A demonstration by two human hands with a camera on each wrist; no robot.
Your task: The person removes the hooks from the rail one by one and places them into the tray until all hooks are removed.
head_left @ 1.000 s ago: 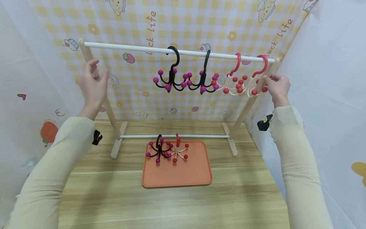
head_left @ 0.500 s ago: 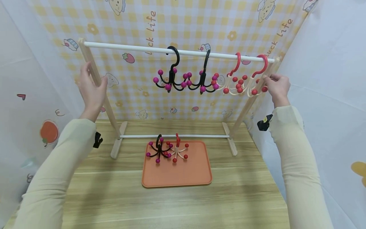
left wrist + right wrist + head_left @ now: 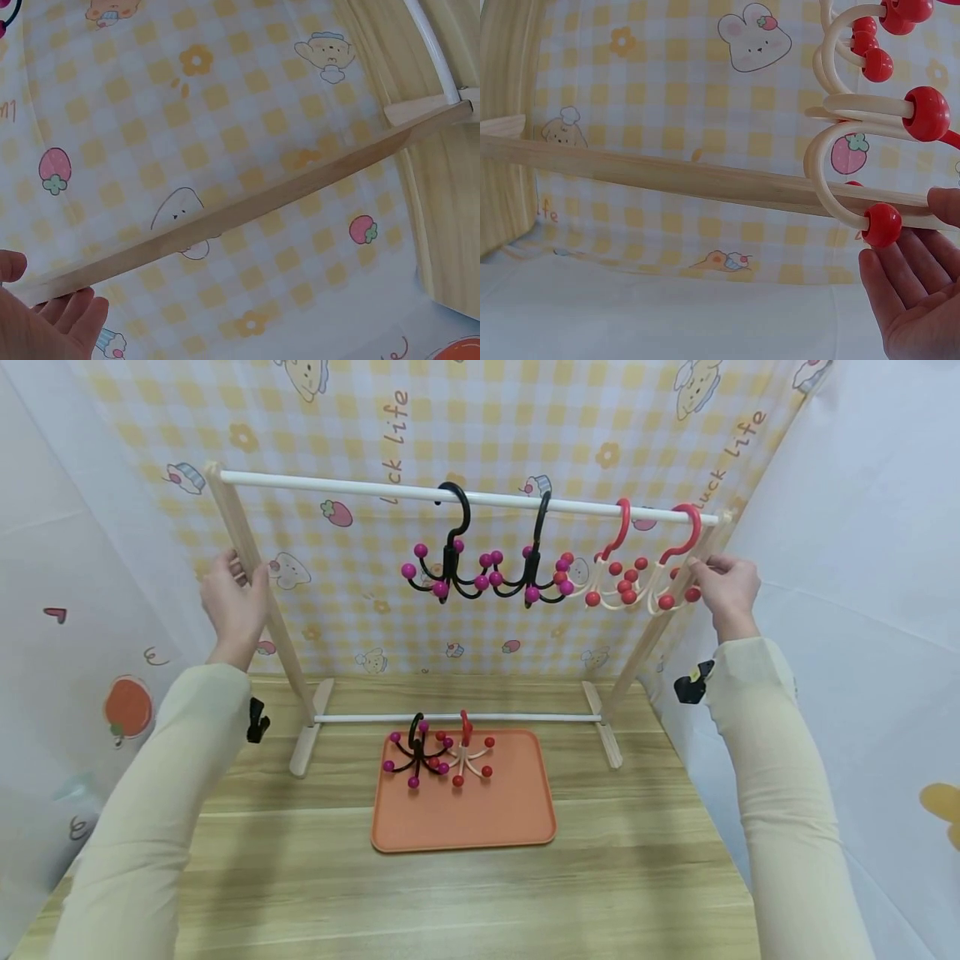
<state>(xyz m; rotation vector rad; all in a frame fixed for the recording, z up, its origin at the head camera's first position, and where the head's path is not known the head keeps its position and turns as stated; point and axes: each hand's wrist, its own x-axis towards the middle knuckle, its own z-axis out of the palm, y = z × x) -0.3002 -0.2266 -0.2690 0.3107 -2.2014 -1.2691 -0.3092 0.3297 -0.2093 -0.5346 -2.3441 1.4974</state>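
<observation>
**Pale wood, two hands on the rack's legs**

Wooden uprights took both grips. The left hand (image 3: 231, 602) curled round the rack's left leg (image 3: 258, 602), thumb on the near face and fingers (image 3: 71, 315) behind it, as the left wrist view showed. The right hand (image 3: 726, 587) pinched the right leg (image 3: 660, 618) just under the white top rail (image 3: 337, 487), its fingers (image 3: 911, 277) lying along the wood, touching the red ball of a cream arm on the red-hooked hanger (image 3: 678, 568) at the rail's 3 o'clock end.

Outward from that grip, a second red-hooked hanger (image 3: 618, 564) hung just beside the first, and two black hangers with magenta balls (image 3: 487, 564) hung near the rail's middle. The rail's stretch toward 9 o'clock carried nothing, leaving open room between the left hand and the black pair.

Toward 6 o'clock of the rail, an orange tray (image 3: 480, 827) sat on the wooden table (image 3: 600, 893), its far edge just in front of the rack's lower white bar (image 3: 525, 718). One black hanger (image 3: 416, 756) and one red one (image 3: 468, 760) lay side by side in the tray's far half, well apart from both hands. Patterned cloth walls (image 3: 525, 427) closed in at 12, 9 and 3 o'clock, close behind each leg.
</observation>
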